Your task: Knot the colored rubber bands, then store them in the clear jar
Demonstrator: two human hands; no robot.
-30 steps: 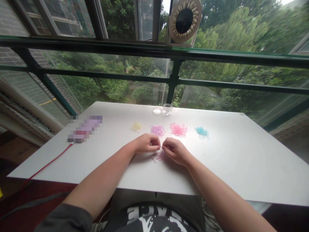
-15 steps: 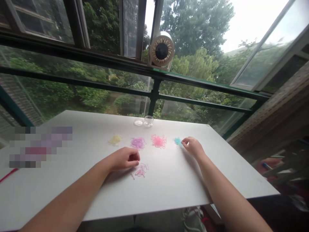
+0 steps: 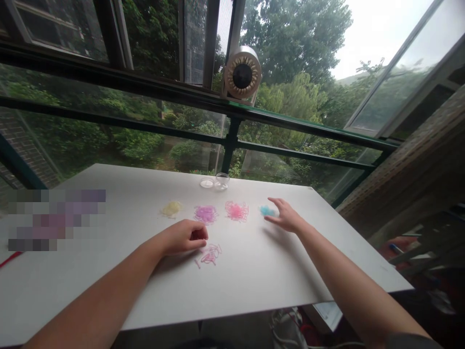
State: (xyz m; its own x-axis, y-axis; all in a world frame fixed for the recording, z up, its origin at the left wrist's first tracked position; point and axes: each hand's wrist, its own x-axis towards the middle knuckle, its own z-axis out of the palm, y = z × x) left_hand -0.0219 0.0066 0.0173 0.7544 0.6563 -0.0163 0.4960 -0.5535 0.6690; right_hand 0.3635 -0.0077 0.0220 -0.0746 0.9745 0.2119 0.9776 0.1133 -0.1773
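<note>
My right hand is open, thumb and fingers spread around the near side of a small blue pile of rubber bands. My left hand has its fingers curled in towards the thumb; whatever it may hold is hidden. Just beside its thumb lies a loose heap of pale pink and purplish rubber bands. In a row beyond it are a yellow pile, a purple pile and a pink pile of thin bands.
A clear round container stands at the white table's far edge, beside its lid. A blurred-out patch covers the table's left side. Behind the table runs a green railing, with a round silver device above it.
My right hand has opened from a pinch at the blue pile, its fingers spreading apart. My left hand stays curled by the near heap. The view has shifted slightly.
</note>
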